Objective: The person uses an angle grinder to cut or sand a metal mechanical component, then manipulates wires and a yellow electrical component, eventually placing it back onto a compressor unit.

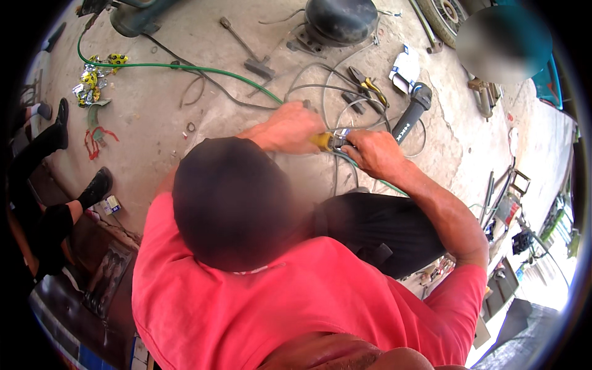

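Left hand [295,126]: fingers curled round the yellow handle of a hand tool [322,141] — the exact kind is partly hidden by the fingers. Right hand [377,152]: fingers bent, with the thumb at the tool's metal end; whether they pinch the tool or a wire beside it, I cannot tell. The hands face each other, close together, with the tool between them above the concrete floor [157,102] and in front of a knee in black trousers [382,231].

Loops of cable [345,88] lie under and beyond the hands. A green hose [185,66] runs in from the upper left and ends from sight near the left hand. Just beyond the right hand rests a black power tool [410,115]; near it, pliers [377,89] and a white and blue packet [404,69]. Farther out stands a rounded black tank [341,23]; to its left lies a hammer [258,66]. A co-worker's black shoe [97,187] shows at left.
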The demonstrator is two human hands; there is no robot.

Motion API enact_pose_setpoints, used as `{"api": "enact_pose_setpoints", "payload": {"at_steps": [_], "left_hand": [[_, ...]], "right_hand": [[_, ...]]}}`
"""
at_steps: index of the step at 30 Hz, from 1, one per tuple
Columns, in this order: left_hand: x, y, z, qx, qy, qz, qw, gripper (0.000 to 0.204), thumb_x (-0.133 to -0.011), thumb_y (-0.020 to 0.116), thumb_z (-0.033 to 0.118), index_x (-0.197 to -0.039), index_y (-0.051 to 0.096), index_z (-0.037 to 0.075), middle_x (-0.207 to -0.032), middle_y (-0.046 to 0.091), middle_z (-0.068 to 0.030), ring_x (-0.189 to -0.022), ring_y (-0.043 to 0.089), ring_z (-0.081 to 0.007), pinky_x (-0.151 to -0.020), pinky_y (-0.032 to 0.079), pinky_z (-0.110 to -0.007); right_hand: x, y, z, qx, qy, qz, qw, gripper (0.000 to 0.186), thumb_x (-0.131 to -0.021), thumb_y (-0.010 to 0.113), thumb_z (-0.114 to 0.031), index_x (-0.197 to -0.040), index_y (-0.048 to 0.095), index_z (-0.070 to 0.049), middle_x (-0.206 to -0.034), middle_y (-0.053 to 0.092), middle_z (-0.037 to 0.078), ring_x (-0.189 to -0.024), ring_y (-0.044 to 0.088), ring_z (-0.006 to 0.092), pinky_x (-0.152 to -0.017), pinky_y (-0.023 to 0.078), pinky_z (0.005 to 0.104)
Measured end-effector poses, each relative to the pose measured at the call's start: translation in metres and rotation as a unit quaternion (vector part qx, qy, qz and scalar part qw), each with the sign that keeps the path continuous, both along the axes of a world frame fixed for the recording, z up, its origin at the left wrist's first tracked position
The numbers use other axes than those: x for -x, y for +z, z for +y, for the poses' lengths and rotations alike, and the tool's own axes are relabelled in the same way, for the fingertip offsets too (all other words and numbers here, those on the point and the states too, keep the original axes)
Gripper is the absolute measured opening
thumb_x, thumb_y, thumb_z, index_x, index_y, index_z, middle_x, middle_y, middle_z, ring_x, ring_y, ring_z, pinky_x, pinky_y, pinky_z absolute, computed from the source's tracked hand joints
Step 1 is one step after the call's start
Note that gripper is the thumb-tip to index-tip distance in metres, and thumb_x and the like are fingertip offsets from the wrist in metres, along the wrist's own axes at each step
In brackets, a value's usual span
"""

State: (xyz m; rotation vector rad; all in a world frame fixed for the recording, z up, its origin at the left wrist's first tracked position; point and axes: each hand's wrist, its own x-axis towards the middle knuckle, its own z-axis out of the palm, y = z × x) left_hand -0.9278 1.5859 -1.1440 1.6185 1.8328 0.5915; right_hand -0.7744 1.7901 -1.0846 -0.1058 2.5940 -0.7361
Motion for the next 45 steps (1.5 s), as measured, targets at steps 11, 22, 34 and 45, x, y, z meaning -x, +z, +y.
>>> {"api": "enact_pose_setpoints", "payload": {"at_steps": [11, 22, 34, 45], "left_hand": [[-0.004, -0.004, -0.004, -0.027, -0.04, -0.037, 0.998, 0.032, -0.074, 0.082, 0.039, -0.086, 0.072, 0.011, -0.086, 0.068, -0.0083, -0.087, 0.066, -0.0323, -0.08, 0.047, -0.045], [-0.005, -0.002, -0.004, 0.009, 0.005, -0.043, 0.999, 0.034, -0.073, 0.084, 0.04, -0.087, 0.071, 0.011, -0.086, 0.07, -0.0095, -0.085, 0.066, -0.035, -0.078, 0.048, -0.049], [-0.013, -0.009, -0.015, -0.04, 0.04, -0.084, 0.995, 0.036, -0.071, 0.085, 0.039, -0.091, 0.071, 0.012, -0.087, 0.068, -0.0099, -0.085, 0.066, -0.0354, -0.075, 0.049, -0.048], [-0.007, -0.006, -0.005, -0.037, -0.019, -0.015, 0.999, 0.032, -0.071, 0.085, 0.036, -0.087, 0.071, 0.011, -0.083, 0.068, -0.0093, -0.084, 0.067, -0.0339, -0.077, 0.051, -0.046]], "right_hand": [[0.007, 0.002, 0.01, 0.037, 0.075, -0.051, 0.995, 0.026, -0.097, 0.063, -0.03, -0.092, 0.063, -0.004, -0.085, 0.068, 0.02, -0.079, 0.066, 0.0427, -0.069, 0.052, 0.0527], [-0.011, 0.003, -0.009, 0.019, -0.034, 0.009, 0.999, 0.026, -0.096, 0.064, -0.029, -0.089, 0.064, -0.005, -0.079, 0.067, 0.018, -0.076, 0.067, 0.0411, -0.067, 0.052, 0.0519], [-0.017, 0.0, -0.009, 0.038, 0.002, 0.025, 0.999, 0.025, -0.099, 0.062, -0.029, -0.093, 0.064, -0.005, -0.081, 0.068, 0.019, -0.075, 0.066, 0.0433, -0.065, 0.052, 0.0523], [0.004, 0.005, -0.002, -0.023, 0.085, -0.039, 0.995, 0.026, -0.096, 0.066, -0.03, -0.094, 0.064, -0.004, -0.078, 0.069, 0.02, -0.073, 0.068, 0.0413, -0.064, 0.052, 0.0522]]}}
